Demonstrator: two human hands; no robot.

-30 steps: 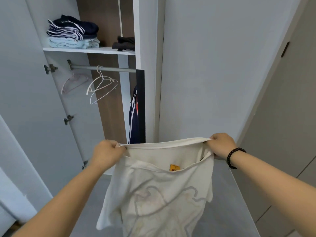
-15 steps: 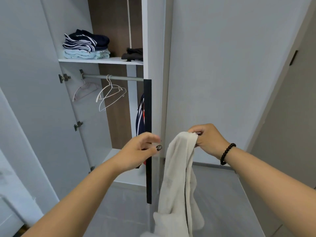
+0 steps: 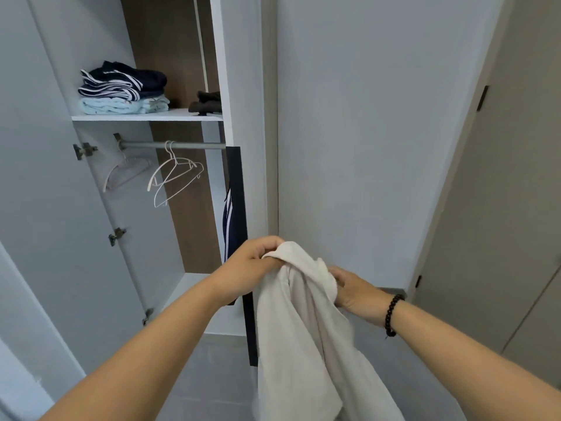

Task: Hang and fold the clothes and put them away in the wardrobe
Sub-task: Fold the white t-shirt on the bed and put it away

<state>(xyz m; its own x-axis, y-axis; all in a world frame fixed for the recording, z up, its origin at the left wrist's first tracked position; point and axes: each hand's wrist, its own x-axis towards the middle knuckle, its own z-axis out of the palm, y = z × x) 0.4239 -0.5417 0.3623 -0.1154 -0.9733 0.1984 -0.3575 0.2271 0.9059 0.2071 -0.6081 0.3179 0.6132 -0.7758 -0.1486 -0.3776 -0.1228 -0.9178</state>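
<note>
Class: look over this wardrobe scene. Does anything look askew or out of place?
Only slightly: the white hangers on the rail hang tilted, not level. The folded stacks sit neatly on the shelf.

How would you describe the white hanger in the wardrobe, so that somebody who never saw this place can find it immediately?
Look into the open wardrobe and find the metal rail under the shelf of folded clothes. Two empty hangers hang from it. The white hanger is the right one, nearer the rail's middle, thin and bright, while its neighbour, the pale pink hanger, hangs against the left wall.
</note>
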